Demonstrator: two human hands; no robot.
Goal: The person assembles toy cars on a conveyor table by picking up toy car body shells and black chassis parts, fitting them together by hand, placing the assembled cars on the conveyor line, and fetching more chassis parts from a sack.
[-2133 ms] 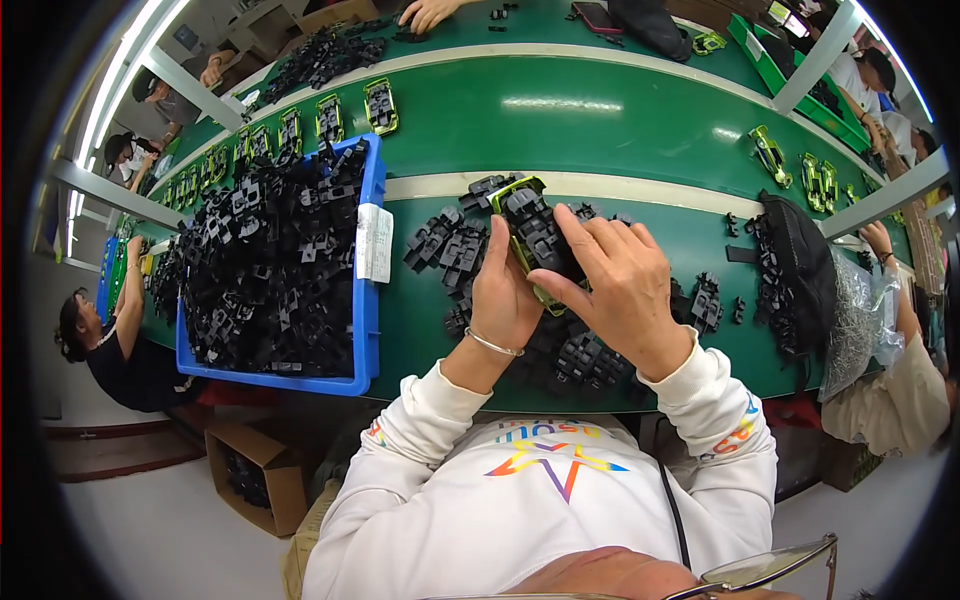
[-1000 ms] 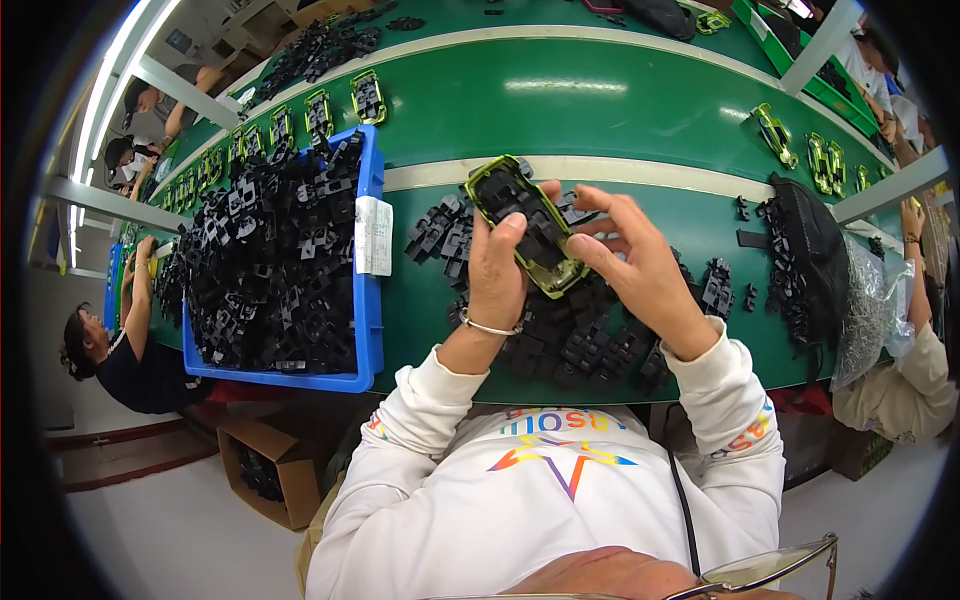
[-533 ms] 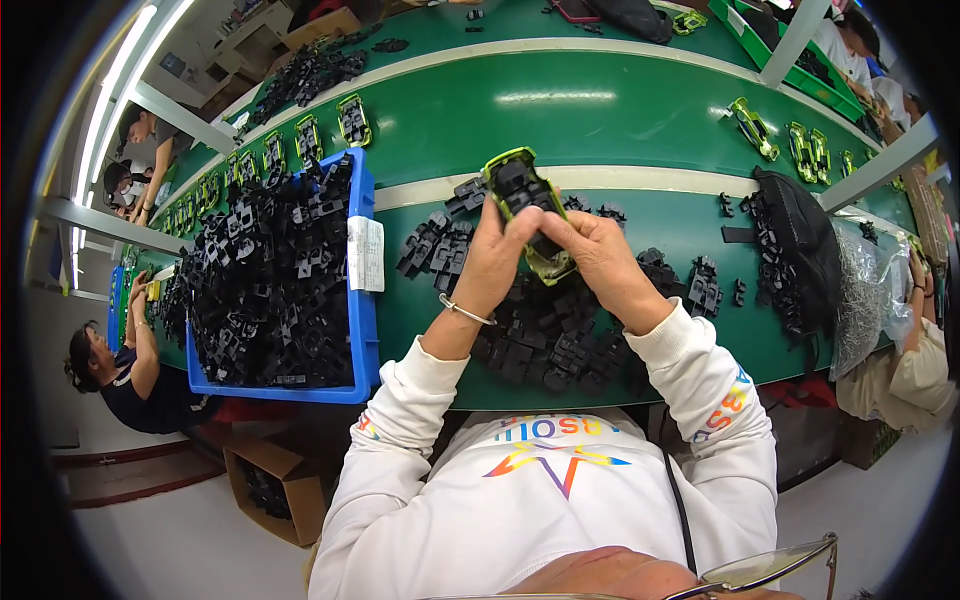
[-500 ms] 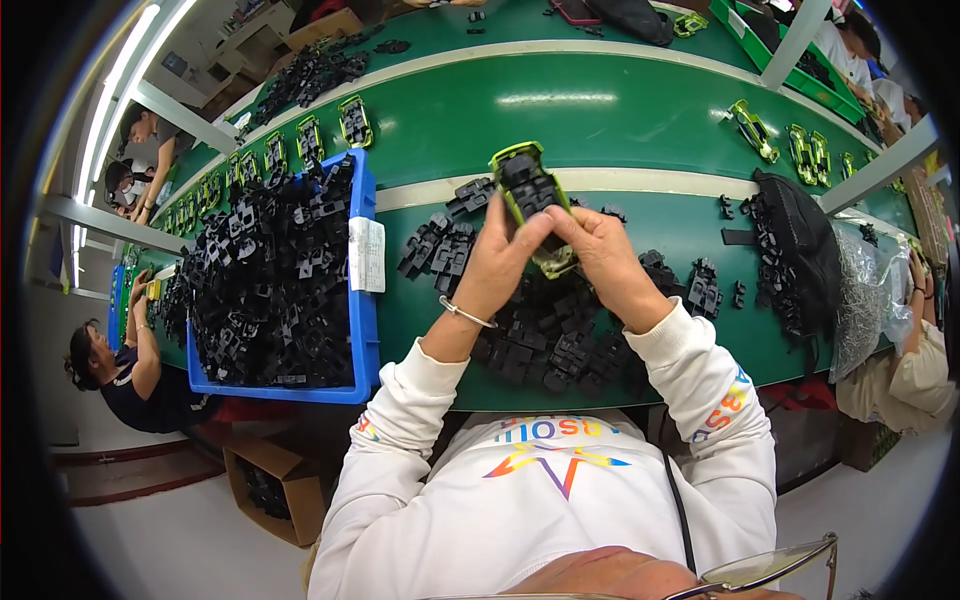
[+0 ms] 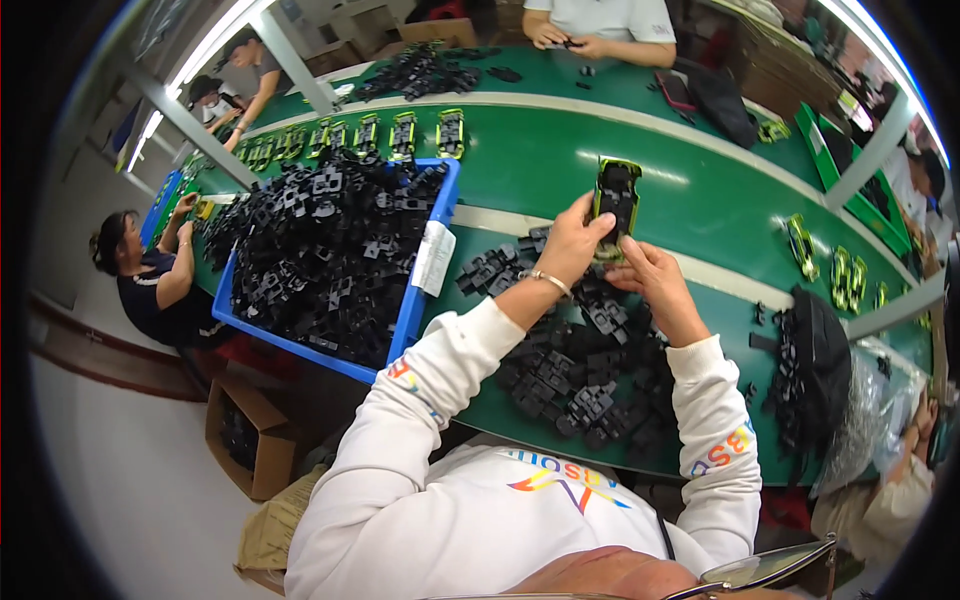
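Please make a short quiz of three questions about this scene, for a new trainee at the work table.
1. True or false: both the left hand and the right hand are on the yellow-green and black toy car.
2. Where does the blue bin of black parts lie from the hands? A) person's left B) person's right C) behind the person
3. Fill in: the loose black parts lie on a ____ table.

Key: 1 true; 2 A; 3 green.

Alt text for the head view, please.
Both hands, the left hand and right hand, hold a yellow-green and black toy car body above a green conveyor table. Loose black plastic parts lie below; a blue bin sits left.
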